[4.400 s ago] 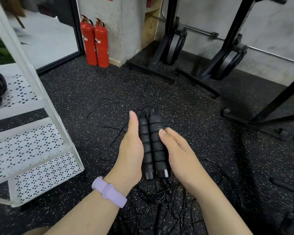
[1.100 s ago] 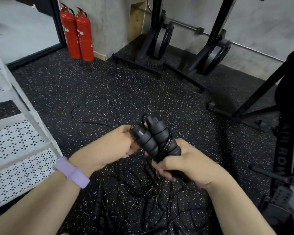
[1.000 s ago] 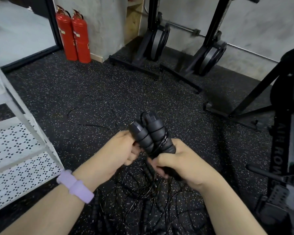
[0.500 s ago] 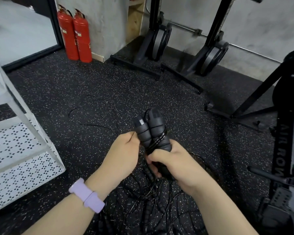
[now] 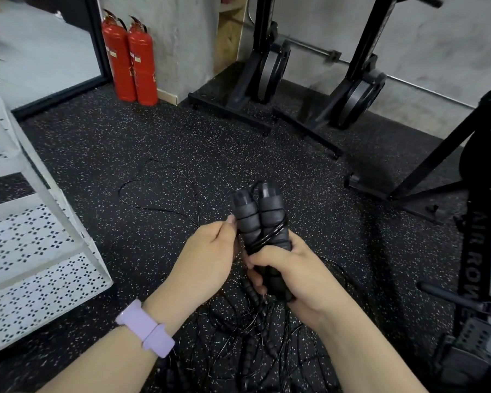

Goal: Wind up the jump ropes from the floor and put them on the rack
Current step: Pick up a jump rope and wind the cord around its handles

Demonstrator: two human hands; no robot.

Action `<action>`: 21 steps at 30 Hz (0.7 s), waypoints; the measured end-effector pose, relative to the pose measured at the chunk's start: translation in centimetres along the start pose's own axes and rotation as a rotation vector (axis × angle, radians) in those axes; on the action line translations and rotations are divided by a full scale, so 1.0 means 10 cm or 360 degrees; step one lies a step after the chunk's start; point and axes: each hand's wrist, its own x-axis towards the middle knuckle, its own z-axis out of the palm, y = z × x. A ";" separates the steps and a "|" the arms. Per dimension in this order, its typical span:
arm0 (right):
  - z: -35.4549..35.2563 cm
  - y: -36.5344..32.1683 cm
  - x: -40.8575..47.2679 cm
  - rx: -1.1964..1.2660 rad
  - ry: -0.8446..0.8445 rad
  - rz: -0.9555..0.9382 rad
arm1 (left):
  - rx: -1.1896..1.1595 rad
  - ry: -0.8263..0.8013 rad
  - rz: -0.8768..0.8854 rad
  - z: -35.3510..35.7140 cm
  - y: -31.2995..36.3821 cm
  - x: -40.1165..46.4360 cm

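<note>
My right hand (image 5: 292,275) grips the lower part of a pair of black ribbed jump rope handles (image 5: 260,219), held side by side and pointing up. A thin black cord is wrapped a few turns around them. My left hand (image 5: 207,259) pinches that cord just left of the handles, fingers curled. The cord's loose length (image 5: 153,182) loops over the speckled floor to the upper left. Under my hands lies a tangled heap of more black ropes and handles (image 5: 244,344). The white perforated metal rack (image 5: 34,251) stands at the left.
Two red fire extinguishers (image 5: 131,58) stand against the back wall. Black machines with flywheels (image 5: 270,69) and floor feet line the far wall. A black rowing machine frame (image 5: 471,251) fills the right edge. A glass door is at the upper left.
The handles were bare between both palms; now cord is wrapped round them. My right hand took over the grip and my left hand keeps moving the cord beside them.
</note>
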 end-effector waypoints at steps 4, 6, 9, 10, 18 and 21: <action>-0.10 -0.10 -0.01 0.0224 0.0076 -0.0036 | 0.0670 0.0095 0.0191 -0.14 -0.02 0.00; -0.22 -0.14 -0.01 0.0247 0.0208 -0.0061 | 0.0835 0.0056 0.0160 -0.20 -0.07 0.04; -0.42 -0.17 0.00 0.0084 0.0537 -0.0098 | 0.1046 0.0096 0.0243 -0.30 -0.10 0.09; -0.49 -0.18 0.00 -0.0063 0.0677 -0.0092 | 0.1091 0.0155 0.0291 -0.33 -0.09 0.10; -0.47 0.07 0.01 -0.1680 0.0701 0.0268 | 0.1309 0.0268 0.1320 -0.34 0.14 -0.06; -0.14 0.19 -0.02 -0.2075 0.0216 0.0449 | 0.1238 0.0237 0.1276 -0.33 0.20 -0.07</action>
